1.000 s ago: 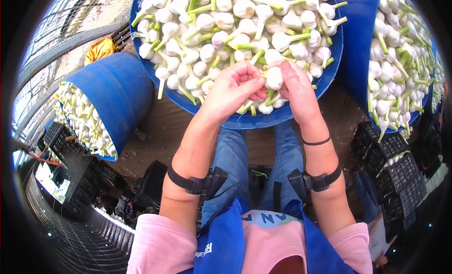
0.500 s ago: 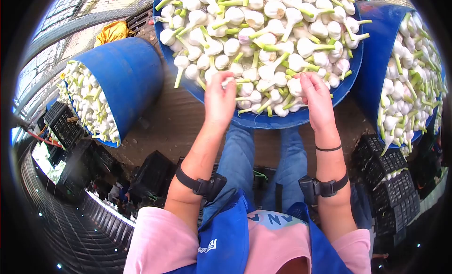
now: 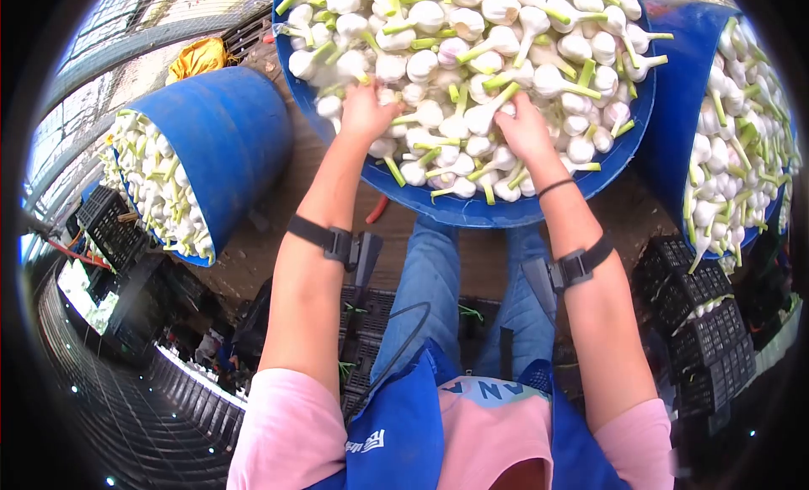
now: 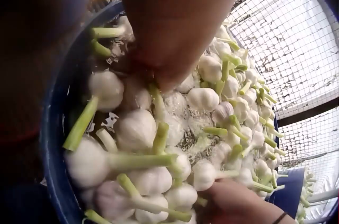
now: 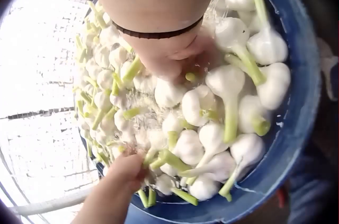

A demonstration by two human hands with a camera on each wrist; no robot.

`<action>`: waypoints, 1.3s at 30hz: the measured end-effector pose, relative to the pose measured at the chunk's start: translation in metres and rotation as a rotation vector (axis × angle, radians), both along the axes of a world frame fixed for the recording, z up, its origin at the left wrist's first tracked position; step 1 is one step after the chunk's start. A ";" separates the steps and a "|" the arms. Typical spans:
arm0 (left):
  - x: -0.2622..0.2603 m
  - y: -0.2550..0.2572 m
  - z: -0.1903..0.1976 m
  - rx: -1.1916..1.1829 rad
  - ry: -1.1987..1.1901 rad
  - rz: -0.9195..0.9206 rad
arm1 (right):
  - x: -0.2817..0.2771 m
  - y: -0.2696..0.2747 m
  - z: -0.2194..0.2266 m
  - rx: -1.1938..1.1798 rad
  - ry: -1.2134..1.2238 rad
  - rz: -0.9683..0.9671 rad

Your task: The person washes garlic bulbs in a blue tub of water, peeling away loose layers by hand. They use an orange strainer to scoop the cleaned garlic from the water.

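A large blue barrel [image 3: 539, 210] in front of me is full of white garlic bulbs [image 3: 424, 112] with cut green stems, lying in water. My left hand [image 3: 366, 112] reaches down among the bulbs at the left side, its fingertips hidden between them. Toward the right, my right hand [image 3: 527, 129] dips among the garlic beside a bulb with a long stem [image 3: 482, 119]; its fingers are largely covered. In the left wrist view, water glistens beside the left hand [image 4: 164, 68]. I cannot tell whether either hand grips a bulb.
Tilted blue barrels of garlic stand at the left [image 3: 223, 144] and right [image 3: 687, 77]. Black crates [image 3: 712, 355] are stacked at the lower right, and others stand at the left. A yellow cloth [image 3: 198, 58] lies behind the left barrel. Wire mesh borders the far left.
A second ago both hands were together at one garlic bulb above the heap. They moved apart, the right still with a bulb, and now both have reached forward and down among the garlic.
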State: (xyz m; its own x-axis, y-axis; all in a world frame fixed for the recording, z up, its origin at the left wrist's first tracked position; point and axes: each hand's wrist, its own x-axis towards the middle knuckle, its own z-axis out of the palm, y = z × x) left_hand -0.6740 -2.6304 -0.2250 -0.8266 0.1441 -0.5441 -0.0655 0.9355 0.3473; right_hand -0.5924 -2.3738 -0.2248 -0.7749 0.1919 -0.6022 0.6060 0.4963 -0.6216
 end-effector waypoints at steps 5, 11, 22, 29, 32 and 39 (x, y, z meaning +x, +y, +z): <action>0.021 0.010 0.064 0.520 -0.066 0.454 | 0.024 -0.010 0.078 -0.473 0.164 -0.320; 0.031 0.089 0.102 0.730 -0.310 0.574 | 0.018 -0.029 0.091 -0.767 0.203 -0.489; 0.039 0.134 0.117 0.758 -0.362 0.418 | 0.020 0.032 0.094 -0.892 -0.084 -0.397; 0.047 0.135 0.133 0.910 -0.435 0.499 | 0.026 0.036 0.113 -0.764 0.152 -0.400; 0.041 0.131 0.141 0.862 -0.593 0.482 | 0.025 0.041 0.120 -0.683 0.270 -0.266; 0.045 0.128 0.141 1.042 -0.715 0.545 | 0.029 0.049 0.126 -0.730 0.230 -0.253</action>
